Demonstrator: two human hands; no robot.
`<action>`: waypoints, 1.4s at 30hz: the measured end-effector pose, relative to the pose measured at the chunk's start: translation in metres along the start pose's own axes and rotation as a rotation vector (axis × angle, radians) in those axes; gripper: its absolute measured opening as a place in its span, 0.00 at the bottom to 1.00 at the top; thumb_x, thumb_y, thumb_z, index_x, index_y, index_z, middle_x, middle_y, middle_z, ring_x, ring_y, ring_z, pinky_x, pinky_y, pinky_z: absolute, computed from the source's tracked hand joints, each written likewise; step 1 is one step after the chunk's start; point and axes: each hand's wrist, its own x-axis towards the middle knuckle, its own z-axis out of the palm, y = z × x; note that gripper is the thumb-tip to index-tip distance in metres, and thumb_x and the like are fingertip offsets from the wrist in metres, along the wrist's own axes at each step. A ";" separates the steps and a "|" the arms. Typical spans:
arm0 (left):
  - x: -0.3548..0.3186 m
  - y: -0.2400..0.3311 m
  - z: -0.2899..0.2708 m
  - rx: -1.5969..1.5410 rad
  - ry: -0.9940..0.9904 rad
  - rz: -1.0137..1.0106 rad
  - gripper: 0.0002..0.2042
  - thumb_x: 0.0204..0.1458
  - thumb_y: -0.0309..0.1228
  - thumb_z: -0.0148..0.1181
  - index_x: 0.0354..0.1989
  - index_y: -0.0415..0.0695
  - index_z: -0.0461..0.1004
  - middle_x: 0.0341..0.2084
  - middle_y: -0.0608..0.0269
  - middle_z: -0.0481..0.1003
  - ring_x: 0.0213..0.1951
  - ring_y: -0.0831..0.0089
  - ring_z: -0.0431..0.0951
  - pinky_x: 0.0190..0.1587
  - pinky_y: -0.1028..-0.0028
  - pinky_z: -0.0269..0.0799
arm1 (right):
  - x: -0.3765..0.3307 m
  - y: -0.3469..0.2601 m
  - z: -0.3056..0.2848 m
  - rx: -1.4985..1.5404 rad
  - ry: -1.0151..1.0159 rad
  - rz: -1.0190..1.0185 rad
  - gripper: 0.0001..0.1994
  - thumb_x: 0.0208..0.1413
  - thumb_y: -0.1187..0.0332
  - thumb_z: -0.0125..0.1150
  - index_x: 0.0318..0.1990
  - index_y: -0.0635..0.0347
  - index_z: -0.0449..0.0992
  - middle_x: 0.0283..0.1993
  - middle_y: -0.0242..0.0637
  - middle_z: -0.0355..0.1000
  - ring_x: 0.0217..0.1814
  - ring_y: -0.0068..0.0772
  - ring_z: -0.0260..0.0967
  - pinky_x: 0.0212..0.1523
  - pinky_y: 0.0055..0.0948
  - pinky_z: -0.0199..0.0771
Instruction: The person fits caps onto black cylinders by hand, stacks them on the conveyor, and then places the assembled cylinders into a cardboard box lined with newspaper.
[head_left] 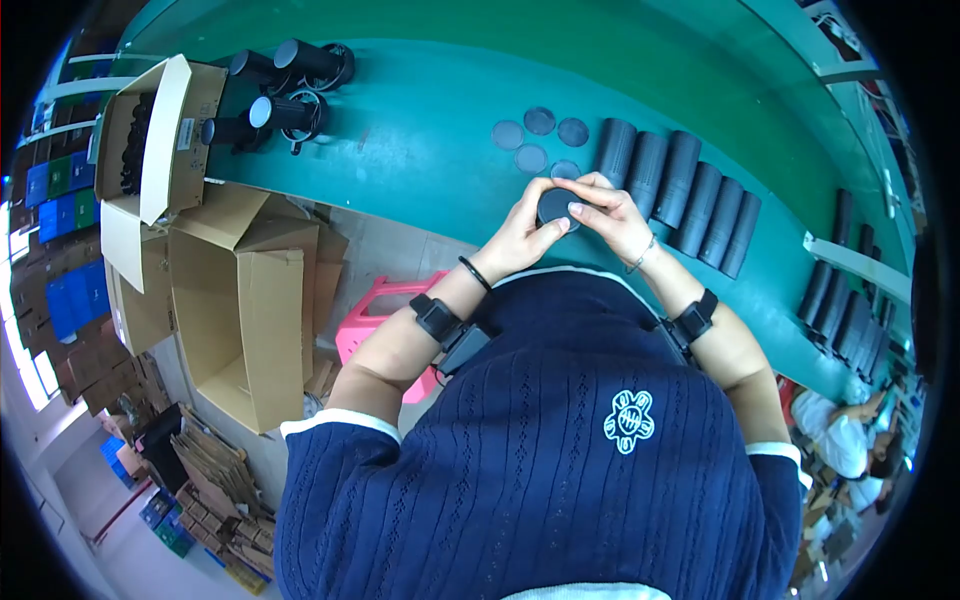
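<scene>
Close to the table's near edge, my left hand (pixel 525 232) and my right hand (pixel 622 224) are closed around a round black piece (pixel 557 204). Its flat circular face points up; fingers cover part of the rim, and I cannot tell how deep it is. My right thumb presses on that face, while my left thumb lies at its lower edge. Just beyond my hands, several thin dark grey discs (pixel 508 134) lie on the green table (pixel 430 130). To the right of my hands, several black ribbed cylinders (pixel 676 180) lie side by side in a row.
Black cylinders with ring-shaped parts (pixel 310 62) stand at the table's far left, beside a cardboard box (pixel 205 115). Below are an open carton (pixel 212 310) and a pink stool (pixel 370 318). More black cylinders (pixel 848 325) lie beyond a pale bar (pixel 858 266). Other people (pixel 835 430) sit at right.
</scene>
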 end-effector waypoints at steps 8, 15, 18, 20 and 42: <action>-0.012 0.047 -0.001 0.272 -0.171 0.448 0.25 0.39 0.28 0.67 0.45 0.45 0.61 0.47 0.59 0.66 0.53 0.65 0.65 0.58 0.66 0.57 | -0.013 -0.019 -0.004 -0.358 -0.152 -0.206 0.52 0.29 0.74 0.74 0.67 0.51 0.51 0.70 0.43 0.47 0.73 0.45 0.41 0.68 0.40 0.49; 0.017 0.072 0.038 -0.075 -0.305 0.342 0.26 0.37 0.32 0.68 0.45 0.44 0.63 0.45 0.57 0.69 0.54 0.61 0.66 0.60 0.62 0.55 | -0.016 -0.035 -0.042 -0.786 0.085 -0.462 0.36 0.38 0.75 0.66 0.61 0.56 0.63 0.66 0.44 0.57 0.71 0.47 0.48 0.67 0.44 0.49; 0.055 0.069 0.048 -0.369 -0.206 0.341 0.29 0.45 0.34 0.66 0.55 0.42 0.61 0.53 0.58 0.65 0.54 0.68 0.66 0.57 0.68 0.60 | -0.038 -0.027 -0.070 -0.690 0.110 -0.295 0.37 0.41 0.66 0.69 0.61 0.58 0.59 0.62 0.47 0.60 0.67 0.48 0.55 0.64 0.42 0.54; 0.088 0.057 0.056 -0.381 -0.023 0.187 0.30 0.48 0.38 0.64 0.58 0.42 0.59 0.55 0.55 0.64 0.55 0.66 0.65 0.56 0.66 0.61 | -0.053 -0.023 -0.099 -0.509 0.277 -0.225 0.40 0.44 0.63 0.69 0.64 0.60 0.54 0.57 0.48 0.63 0.64 0.41 0.57 0.62 0.37 0.56; 0.100 0.018 0.037 0.169 -0.176 -0.104 0.35 0.39 0.16 0.64 0.59 0.45 0.57 0.49 0.63 0.67 0.54 0.74 0.65 0.57 0.72 0.60 | -0.021 0.025 -0.294 -1.292 1.099 0.187 0.30 0.48 0.63 0.64 0.60 0.42 0.61 0.53 0.44 0.64 0.54 0.46 0.63 0.46 0.43 0.68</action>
